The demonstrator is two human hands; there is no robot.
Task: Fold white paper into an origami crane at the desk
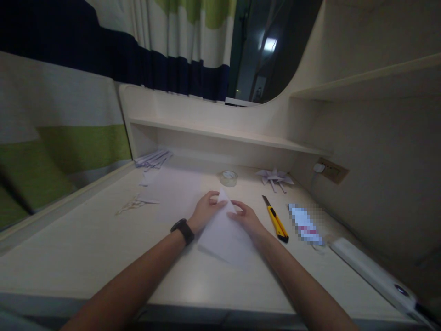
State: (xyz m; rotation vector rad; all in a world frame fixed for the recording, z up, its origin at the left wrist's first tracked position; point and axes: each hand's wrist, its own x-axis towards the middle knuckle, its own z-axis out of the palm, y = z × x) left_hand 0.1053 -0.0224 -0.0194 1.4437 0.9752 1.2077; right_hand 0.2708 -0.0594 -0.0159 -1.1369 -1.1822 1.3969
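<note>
"Paper (223, 236): where was it?"

"Just below the centre of the frame, above the desk (165, 276). It was white and folded, its narrow tip upward and its wide end towards the bottom of the frame. Whether that end rested on the desk, I could not tell."

"State of the hands?"

"Left hand (206, 209): partly closed, thumb across the front of the paper near the tip, other fingers curled towards the back. Right hand (246, 219): loosely pinched, thumb and forefinger on the right edge. Both had hold of it."

"Other items?"

"A roll of tape (228, 179) lay just above centre. Right of centre was a yellow cutter (276, 223), its blade showing, well apart from the paper. Paper strips (153, 159) lay piled at centre left."
</note>
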